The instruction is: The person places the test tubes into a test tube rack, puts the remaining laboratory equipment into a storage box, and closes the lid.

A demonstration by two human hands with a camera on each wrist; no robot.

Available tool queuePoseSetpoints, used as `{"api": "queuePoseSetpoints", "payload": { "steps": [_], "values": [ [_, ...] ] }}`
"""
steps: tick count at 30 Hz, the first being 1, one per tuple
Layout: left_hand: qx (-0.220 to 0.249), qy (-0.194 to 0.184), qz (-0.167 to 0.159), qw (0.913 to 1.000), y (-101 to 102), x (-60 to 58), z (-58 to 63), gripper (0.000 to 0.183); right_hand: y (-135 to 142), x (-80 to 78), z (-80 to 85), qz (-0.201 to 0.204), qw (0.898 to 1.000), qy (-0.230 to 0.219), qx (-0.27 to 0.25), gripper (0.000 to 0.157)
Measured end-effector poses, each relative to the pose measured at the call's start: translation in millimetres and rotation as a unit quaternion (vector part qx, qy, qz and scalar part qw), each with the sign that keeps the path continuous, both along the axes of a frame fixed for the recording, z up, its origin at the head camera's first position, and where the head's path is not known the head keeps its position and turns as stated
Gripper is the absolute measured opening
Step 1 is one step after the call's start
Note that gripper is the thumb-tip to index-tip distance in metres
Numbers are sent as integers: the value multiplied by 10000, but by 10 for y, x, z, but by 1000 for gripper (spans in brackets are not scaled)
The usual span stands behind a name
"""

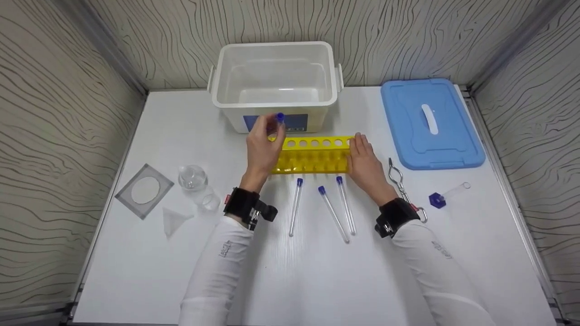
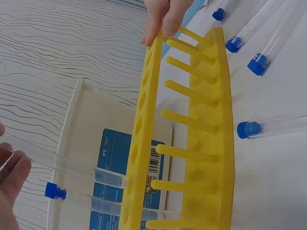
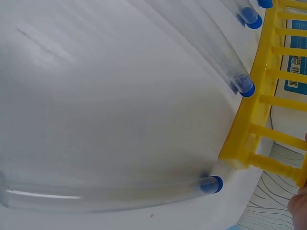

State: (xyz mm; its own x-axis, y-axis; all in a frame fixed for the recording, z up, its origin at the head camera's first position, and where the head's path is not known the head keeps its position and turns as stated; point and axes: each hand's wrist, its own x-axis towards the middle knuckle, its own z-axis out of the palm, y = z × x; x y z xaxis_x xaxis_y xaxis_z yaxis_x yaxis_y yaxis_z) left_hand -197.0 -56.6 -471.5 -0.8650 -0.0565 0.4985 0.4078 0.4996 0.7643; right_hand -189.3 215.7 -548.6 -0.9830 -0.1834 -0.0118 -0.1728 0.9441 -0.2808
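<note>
My left hand (image 1: 264, 147) pinches a clear test tube (image 2: 62, 160) near its blue cap (image 1: 280, 117). That tube's lower end is right at a hole in the top rail of the yellow test tube rack (image 1: 315, 156). Beside it, another blue-capped tube (image 2: 101, 205) stands in the rack. My right hand (image 1: 366, 165) holds the rack's right end, thumb and fingers about the top rail. In front of the rack lie three capped test tubes, one on the left (image 1: 295, 208), one in the middle (image 1: 334, 215) and one on the right (image 1: 346, 206).
Behind the rack stands a white bin (image 1: 276, 108), with its blue lid (image 1: 432, 124) to the right. Tongs (image 1: 396, 176) and a small cylinder with a blue hexagonal base (image 1: 437, 200) lie right. A flask (image 1: 192, 177), beaker (image 1: 209, 201), funnel (image 1: 174, 221) and gauze mat (image 1: 157, 175) are left.
</note>
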Motion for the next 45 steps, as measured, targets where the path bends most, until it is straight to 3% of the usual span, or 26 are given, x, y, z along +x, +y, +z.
{"api": "queuePoseSetpoints", "payload": {
  "steps": [8, 16, 23, 45],
  "values": [
    [164, -200, 20, 9997, -12, -10, -36, 24, 0, -1, -2, 43, 10000, 59, -36, 59],
    [131, -132, 111, 9998, -16, -5, -41, 26, -1, 3, -32, 155, 9990, 414, -14, 57],
    [126, -188, 95, 9997, -14, -8, -72, 27, -3, 4, -32, 99, 9995, 288, 29, 57],
    [-231, -955, 198, 9950, 4, 11, -249, 28, -11, 22, -3, 92, 9995, 293, 80, 57]
  ]
}}
